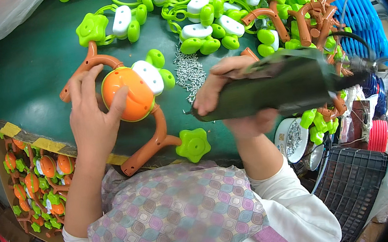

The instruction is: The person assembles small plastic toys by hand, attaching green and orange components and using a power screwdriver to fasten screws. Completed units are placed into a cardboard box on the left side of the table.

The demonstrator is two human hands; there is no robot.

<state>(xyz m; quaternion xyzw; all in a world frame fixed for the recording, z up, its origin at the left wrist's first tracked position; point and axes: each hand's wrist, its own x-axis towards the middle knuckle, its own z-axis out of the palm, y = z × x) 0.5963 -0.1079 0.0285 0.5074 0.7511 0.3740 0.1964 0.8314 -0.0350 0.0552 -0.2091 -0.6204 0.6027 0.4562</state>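
My left hand (95,113) rests on an orange plastic dome (131,94) and the brown branch-shaped tube (89,63) beside it. The dome joins a white piece (148,76) with green oval knobs, and a second brown forked tube (155,137) ends in a green star-shaped piece (193,145). My right hand (227,94) is closed around a dark, blurred electric screwdriver (266,87). Its bit points left, with a small screw at or near the tip, just right of the dome. A pile of small silver screws (189,72) lies on the green work surface (36,64).
Loose green, white and brown plastic parts (210,19) heap along the far side and right. A box of orange-domed assemblies (36,182) stands lower left. At right are a white round tub of screws (289,138), a black plastic crate (352,181) and blue plastic racks (360,18).
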